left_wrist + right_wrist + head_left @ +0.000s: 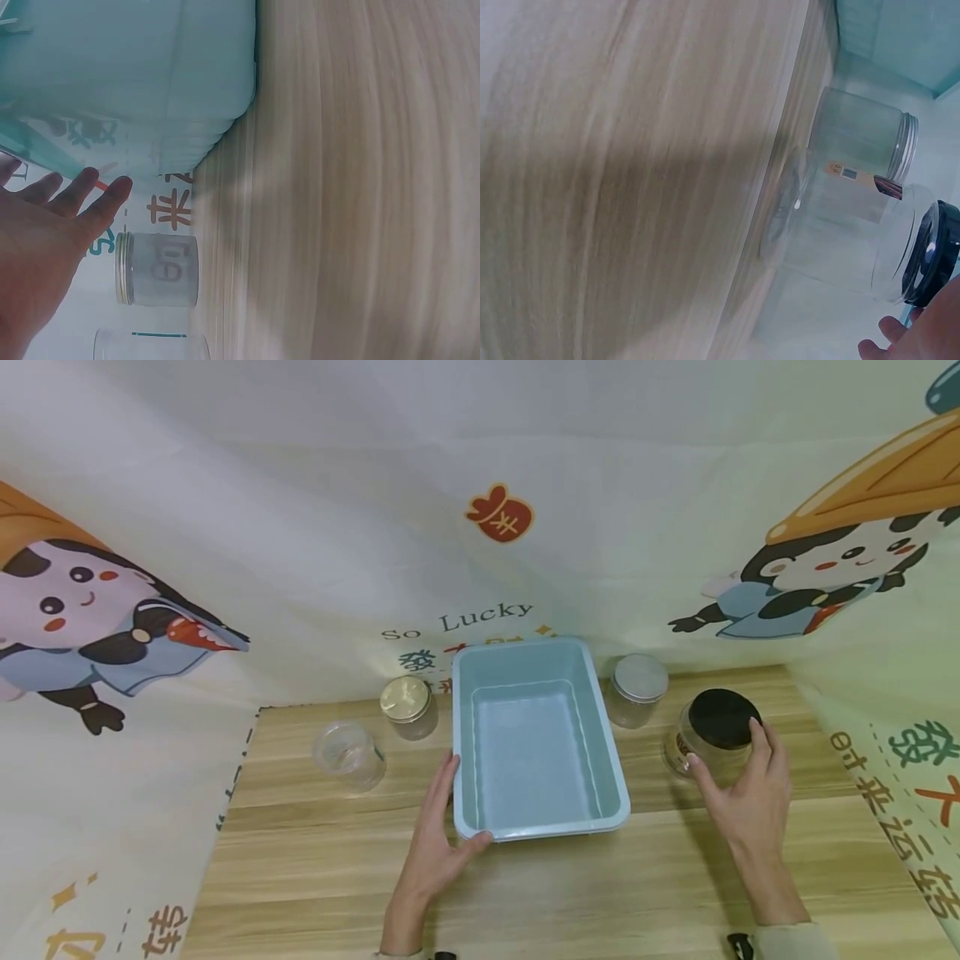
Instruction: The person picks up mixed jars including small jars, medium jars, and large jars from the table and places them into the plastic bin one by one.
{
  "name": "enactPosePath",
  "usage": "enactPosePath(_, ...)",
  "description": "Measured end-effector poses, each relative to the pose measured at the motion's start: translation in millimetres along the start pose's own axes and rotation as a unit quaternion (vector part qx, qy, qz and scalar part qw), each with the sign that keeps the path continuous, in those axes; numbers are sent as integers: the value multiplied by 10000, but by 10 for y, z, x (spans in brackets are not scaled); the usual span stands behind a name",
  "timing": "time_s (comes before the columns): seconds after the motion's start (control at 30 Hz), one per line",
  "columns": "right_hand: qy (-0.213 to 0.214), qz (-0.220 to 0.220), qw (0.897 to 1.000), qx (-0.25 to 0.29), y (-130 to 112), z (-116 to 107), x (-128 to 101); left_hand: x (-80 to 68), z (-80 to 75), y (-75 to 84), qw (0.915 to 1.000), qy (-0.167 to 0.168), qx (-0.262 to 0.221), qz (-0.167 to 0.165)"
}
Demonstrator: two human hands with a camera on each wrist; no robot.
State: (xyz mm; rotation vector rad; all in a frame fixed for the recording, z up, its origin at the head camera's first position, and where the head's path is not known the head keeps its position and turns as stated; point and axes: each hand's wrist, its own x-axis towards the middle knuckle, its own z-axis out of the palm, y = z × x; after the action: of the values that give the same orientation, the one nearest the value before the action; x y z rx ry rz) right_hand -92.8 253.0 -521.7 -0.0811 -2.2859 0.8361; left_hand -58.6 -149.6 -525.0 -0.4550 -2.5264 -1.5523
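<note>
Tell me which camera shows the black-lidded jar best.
The head view: the whole black-lidded jar stands on the table, the right hand at it. The right wrist view shows it close, partly cropped. The left wrist view misses it.
</note>
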Motion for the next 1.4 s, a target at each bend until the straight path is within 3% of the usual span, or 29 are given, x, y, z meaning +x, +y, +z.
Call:
enactPosePath(0.4,-299,643,9975,5,28,52,-3,2,33,42,9997,39,-15,-257)
enactPosePath(0.97,-100,642,9978,152,85,94,49,8,74,67,9994,142,155,-287)
enactPosePath(1.23,-210,1204,9920,329,89,89,106,3,90,84,9989,219,85,-393)
enactPosePath(1.4,-387,1331,9895,415,119,96,143,22,76,102,9988,166,-17,-453)
